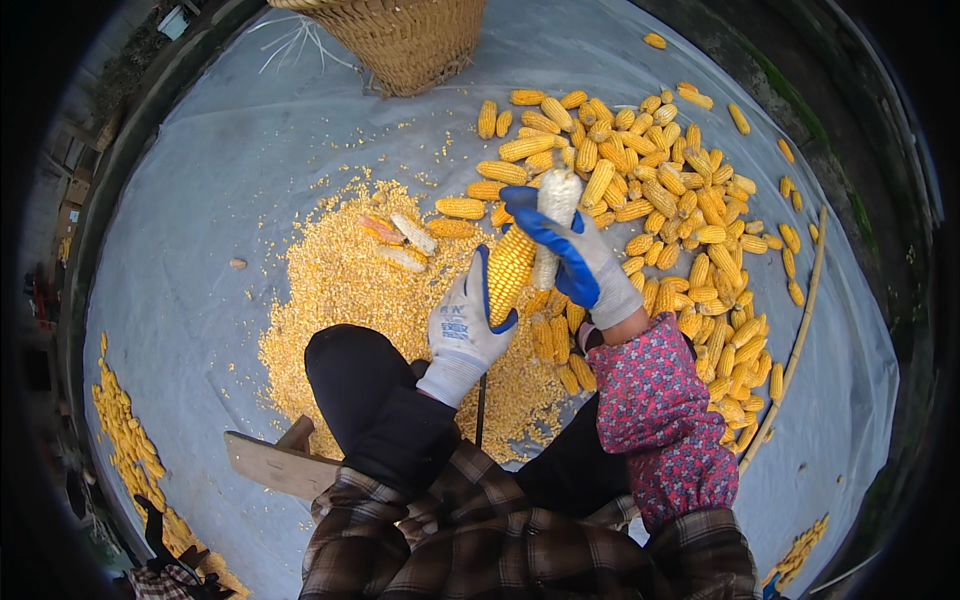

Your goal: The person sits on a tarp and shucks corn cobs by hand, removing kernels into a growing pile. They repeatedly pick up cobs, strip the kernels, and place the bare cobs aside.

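My left hand, in a white and blue work glove, grips a yellow ear of corn that still bears its kernels. My right hand, gloved the same way, holds a bare whitish corncob upright against the ear's right side. Below both hands spreads a heap of loose corn kernels. Several stripped cobs, whitish and reddish, lie on top of that heap. A large pile of unshelled corn ears reaches from beyond my right hand down the right side.
A woven basket stands at the far edge of the grey plastic sheet. A bamboo pole borders the ears at right. The wooden bench juts out at my left. More corn ears lie at far left, near another person.
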Motion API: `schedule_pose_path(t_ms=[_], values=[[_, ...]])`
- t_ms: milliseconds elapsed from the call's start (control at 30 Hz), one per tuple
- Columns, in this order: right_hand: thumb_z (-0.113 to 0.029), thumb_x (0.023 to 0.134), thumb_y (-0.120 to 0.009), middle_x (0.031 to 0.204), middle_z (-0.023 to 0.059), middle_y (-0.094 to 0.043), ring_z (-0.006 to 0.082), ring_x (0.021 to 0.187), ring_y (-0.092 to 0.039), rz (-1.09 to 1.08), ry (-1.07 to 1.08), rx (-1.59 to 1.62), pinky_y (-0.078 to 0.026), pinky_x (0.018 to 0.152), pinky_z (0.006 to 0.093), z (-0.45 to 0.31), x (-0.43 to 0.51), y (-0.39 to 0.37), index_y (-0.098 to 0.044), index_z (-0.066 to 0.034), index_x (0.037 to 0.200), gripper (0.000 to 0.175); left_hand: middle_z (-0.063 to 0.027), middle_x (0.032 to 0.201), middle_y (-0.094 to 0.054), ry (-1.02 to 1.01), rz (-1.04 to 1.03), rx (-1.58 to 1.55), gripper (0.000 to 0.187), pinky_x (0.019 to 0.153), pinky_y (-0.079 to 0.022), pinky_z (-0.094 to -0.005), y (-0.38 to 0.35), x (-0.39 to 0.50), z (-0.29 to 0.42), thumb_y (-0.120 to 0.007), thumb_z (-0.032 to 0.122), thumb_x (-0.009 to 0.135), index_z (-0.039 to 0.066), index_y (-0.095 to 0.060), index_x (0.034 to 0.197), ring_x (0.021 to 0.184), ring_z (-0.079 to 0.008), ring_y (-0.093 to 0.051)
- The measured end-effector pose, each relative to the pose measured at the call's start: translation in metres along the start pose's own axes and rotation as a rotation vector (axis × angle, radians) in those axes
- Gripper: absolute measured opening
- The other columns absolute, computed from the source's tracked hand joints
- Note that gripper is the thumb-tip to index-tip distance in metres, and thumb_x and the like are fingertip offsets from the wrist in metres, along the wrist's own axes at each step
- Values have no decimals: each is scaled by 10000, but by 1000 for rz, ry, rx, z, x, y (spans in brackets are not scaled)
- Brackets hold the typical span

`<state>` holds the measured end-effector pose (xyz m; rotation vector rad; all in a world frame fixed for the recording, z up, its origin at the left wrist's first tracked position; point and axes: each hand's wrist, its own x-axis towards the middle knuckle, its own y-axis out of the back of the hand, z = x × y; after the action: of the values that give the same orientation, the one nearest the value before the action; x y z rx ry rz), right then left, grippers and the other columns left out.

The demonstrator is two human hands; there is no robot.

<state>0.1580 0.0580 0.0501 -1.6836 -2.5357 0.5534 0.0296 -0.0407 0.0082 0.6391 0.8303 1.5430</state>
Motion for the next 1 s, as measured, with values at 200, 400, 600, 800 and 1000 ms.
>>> schedule_pose_path(t_ms=[200,400,600,800,1000], values=[[-127,734,-714,741,26,-627,100,654,-596,390,376,-518,-472,587,247,40,14,-18,-640,-31,878,189,-66,798,-612,290,-432,-1165,371,565,-514,-301,8,-6,2,-668,95,776,9,-509,1101,650,-169,-618],[-103,810,-658,941,41,-626,90,780,-569,135,206,173,-464,683,230,19,9,-2,-594,4,1087,304,-95,810,-614,127,-409,-1215,516,547,-504,-312,17,6,-4,-690,56,735,27,-438,1185,620,-186,-608],[-167,781,-674,942,20,-621,101,811,-556,-65,256,-582,-457,742,248,13,-2,-23,-584,-70,1132,376,-81,891,-598,29,-287,-699,627,674,-490,-305,10,1,-7,-746,136,686,23,-413,1205,754,-175,-601],[-119,799,-666,1049,46,-585,105,888,-563,-125,-58,95,-463,788,241,-12,-6,-8,-523,-40,1204,436,-60,822,-593,125,-473,-1192,565,592,-488,-283,15,4,-12,-725,67,694,43,-444,1184,666,-155,-592],[-143,716,-738,1029,99,-616,163,915,-600,85,372,-556,-478,786,289,42,-4,-22,-552,-6,1086,436,-81,875,-595,-107,-136,-733,509,658,-506,-294,7,4,-9,-717,148,703,7,-453,1115,732,-197,-611]])
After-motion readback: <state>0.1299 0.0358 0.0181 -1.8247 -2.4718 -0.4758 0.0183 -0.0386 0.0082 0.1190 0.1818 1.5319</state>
